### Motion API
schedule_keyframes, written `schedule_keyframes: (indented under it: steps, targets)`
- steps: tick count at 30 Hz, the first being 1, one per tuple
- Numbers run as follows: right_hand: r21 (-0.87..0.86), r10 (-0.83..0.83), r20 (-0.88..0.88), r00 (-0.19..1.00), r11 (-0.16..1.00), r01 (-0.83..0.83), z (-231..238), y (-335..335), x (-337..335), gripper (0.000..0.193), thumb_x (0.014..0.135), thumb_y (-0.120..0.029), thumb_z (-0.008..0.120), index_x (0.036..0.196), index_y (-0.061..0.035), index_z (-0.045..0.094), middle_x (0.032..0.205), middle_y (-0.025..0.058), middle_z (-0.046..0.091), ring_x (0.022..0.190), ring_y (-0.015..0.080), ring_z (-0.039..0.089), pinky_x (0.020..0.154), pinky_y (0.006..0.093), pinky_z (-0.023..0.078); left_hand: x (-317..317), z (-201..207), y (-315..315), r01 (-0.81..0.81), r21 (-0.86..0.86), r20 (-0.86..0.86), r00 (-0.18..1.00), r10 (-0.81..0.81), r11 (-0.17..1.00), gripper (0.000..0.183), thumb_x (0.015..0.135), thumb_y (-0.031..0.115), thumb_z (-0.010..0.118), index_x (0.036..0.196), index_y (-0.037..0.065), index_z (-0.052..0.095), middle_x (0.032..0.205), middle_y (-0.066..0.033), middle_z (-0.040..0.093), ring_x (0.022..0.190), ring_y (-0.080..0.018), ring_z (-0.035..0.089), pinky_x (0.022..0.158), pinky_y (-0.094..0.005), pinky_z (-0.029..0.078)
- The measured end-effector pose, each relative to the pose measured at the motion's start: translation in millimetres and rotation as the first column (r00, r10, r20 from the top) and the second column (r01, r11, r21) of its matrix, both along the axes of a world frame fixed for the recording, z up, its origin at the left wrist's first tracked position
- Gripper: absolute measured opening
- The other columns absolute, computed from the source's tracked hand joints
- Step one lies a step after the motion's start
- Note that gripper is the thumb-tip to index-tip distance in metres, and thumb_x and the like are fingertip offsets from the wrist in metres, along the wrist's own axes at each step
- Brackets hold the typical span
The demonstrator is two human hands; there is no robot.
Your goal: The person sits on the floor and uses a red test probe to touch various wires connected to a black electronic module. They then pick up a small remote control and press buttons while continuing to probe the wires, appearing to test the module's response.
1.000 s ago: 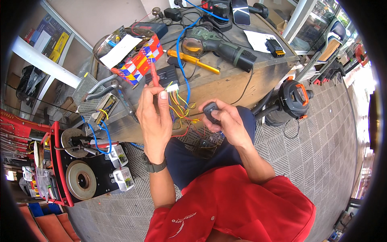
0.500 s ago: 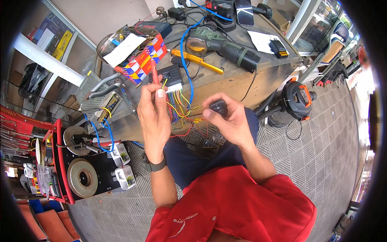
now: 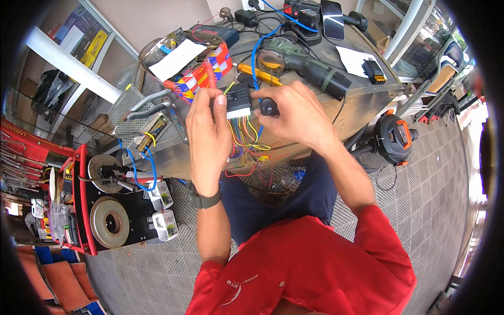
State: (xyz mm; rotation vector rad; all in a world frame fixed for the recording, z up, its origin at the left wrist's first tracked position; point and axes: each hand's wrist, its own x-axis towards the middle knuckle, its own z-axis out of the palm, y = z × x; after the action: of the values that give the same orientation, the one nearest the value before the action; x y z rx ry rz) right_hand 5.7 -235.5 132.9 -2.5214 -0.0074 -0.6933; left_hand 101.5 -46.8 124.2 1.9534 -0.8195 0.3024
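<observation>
The left hand (image 3: 209,139) pinches a slim red rod (image 3: 211,77) pointing upward; the right hand (image 3: 300,116) grips a black key fob (image 3: 269,107) in curled fingers. Between them, a black control module (image 3: 240,96) trailing coloured wires (image 3: 244,137) sits at the workbench's (image 3: 362,101) edge. Beyond lies a green angle grinder (image 3: 310,69).

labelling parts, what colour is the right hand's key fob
The key fob is black; head view.

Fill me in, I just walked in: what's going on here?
The person's left hand holds a slim red tool. Their right hand holds a black key fob, seen just right of a black box. Coloured wires run from the box's near side. Whether the left fingers touch the box is unclear.
</observation>
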Motion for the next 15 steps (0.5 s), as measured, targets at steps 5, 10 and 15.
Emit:
schedule_keyframes:
  steps: [5, 10, 15]
  targets:
    - [-0.167, 0.081, -0.055, 0.995, 0.982, -0.089, 11.1, -10.2, 6.8, 0.038, 0.084, -0.022, 0.082, 0.115, 0.0009, 0.083, 0.098, 0.0189, 0.076, 0.084, 0.0401, 0.075, 0.078, 0.051, 0.06, 9.7, 0.3, -13.4, 0.022, -0.018, -0.049, 0.999, -0.023, 1.0, 0.017, 0.115, 0.011, 0.055, 0.109, -0.003, 0.062, 0.095, -0.0258, 0.067, 0.091, -0.0467, 0.065, 0.082, -0.0537, 0.05]
    - [-0.156, 0.073, 0.004, 0.997, 0.985, -0.072, 3.3, -12.5, 6.0, 0.042, 0.088, -0.027, 0.084, 0.121, 0.0004, 0.082, 0.115, 0.0124, 0.073, 0.074, 0.0341, 0.072, 0.074, 0.0468, 0.057, 20.4, -6.1, -26.4, -0.024, 0.061, 0.132, 0.991, 0.015, 0.998, 0.015, 0.114, 0.009, 0.056, 0.11, -0.003, 0.064, 0.098, -0.0277, 0.069, 0.104, -0.0485, 0.061, 0.092, -0.0569, 0.048]
    - [-0.196, 0.144, 0.019, 0.989, 0.971, -0.138, -2.3, -17.7, 6.7, 0.044, 0.09, -0.029, 0.082, 0.12, 0.0027, 0.081, 0.111, 0.0145, 0.071, 0.079, 0.0369, 0.072, 0.071, 0.0498, 0.057, 21.5, -11.1, -31.1, -0.023, 0.069, 0.166, 0.986, 0.011, 0.997, 0.014, 0.112, 0.008, 0.058, 0.112, -0.004, 0.066, 0.1, -0.0273, 0.07, 0.102, -0.0476, 0.063, 0.091, -0.0562, 0.049]
